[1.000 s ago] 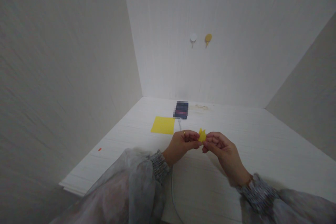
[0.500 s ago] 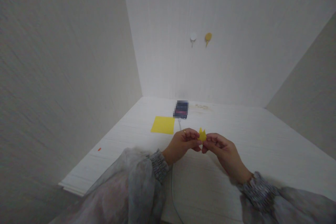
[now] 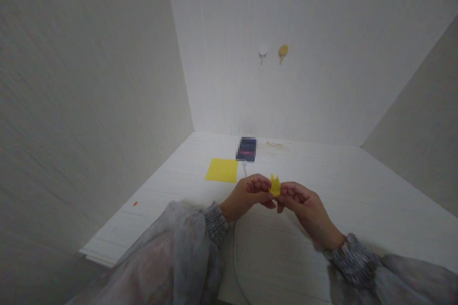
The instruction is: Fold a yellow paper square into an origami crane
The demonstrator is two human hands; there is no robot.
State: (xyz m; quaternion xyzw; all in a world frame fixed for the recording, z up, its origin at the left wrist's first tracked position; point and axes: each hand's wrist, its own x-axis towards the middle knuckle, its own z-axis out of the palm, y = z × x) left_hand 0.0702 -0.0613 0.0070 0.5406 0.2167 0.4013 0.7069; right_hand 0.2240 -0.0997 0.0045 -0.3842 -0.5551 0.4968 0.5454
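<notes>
A small piece of folded yellow paper (image 3: 275, 186), with pointed tips standing up at its top, is held between my two hands over the white table. My left hand (image 3: 248, 195), a ring on one finger, pinches its left side between thumb and fingers. On the other side, my right hand (image 3: 304, 205) grips the lower right edge with thumb and fingertips. The fingers cover the paper's lower edges. Beyond my left hand, a flat yellow paper sheet (image 3: 222, 170) lies on the table.
A dark phone-like device (image 3: 246, 148), blurred out, stands near the back wall with a cable (image 3: 234, 252) running toward me. A small orange-red scrap (image 3: 135, 203) lies at the left. Two hooks, one white (image 3: 263, 51) and one gold (image 3: 283, 51), are on the wall (image 3: 229, 86).
The folded yellow paper has turned slightly in my fingers, so its points look more spread and its face shows more. Both hands have shifted only a little.
</notes>
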